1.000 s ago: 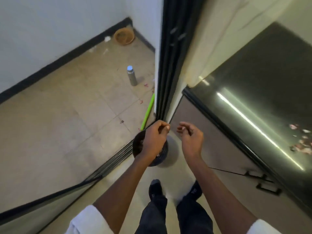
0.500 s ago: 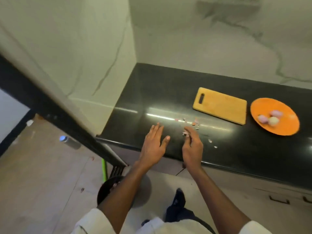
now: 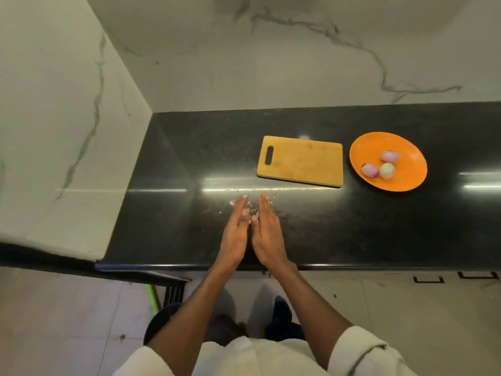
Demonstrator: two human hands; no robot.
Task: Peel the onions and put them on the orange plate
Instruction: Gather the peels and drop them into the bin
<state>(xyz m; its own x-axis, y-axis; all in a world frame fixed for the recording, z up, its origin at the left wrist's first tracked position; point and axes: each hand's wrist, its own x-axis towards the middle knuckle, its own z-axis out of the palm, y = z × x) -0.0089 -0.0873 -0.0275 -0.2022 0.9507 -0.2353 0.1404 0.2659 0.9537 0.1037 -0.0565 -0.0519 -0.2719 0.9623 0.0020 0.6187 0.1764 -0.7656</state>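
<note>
Nearest the tabletop's (image 3: 173, 213) front edge, the left hand (image 3: 235, 234) and right hand (image 3: 268, 234) lie side by side with fingers straight and palms turned toward each other, holding nothing. Between and just past the fingertips sit the peel scraps (image 3: 250, 208), small pink flakes scattered on the dark surface; they are too small to count. The hands look set to herd these scraps together.

The risk, as I judge it, is that a fast sweep flicks light flakes outward instead of gathering them, or pushes them over the near edge onto the floor. Thin skins may also cling to the glossy stone and slip under the fingers, leaving bits behind.

Farther back lies one wooden cutting board (image 3: 301, 160), handle slot to the left, with nothing on it. Beside it to the right, apart from it, sits one orange plate (image 3: 401, 147) carrying three peeled onions (image 3: 381, 165), two purplish and one pale, clustered close together. No unpeeled onion is visible on the tabletop, so the peeling seems finished.
</note>
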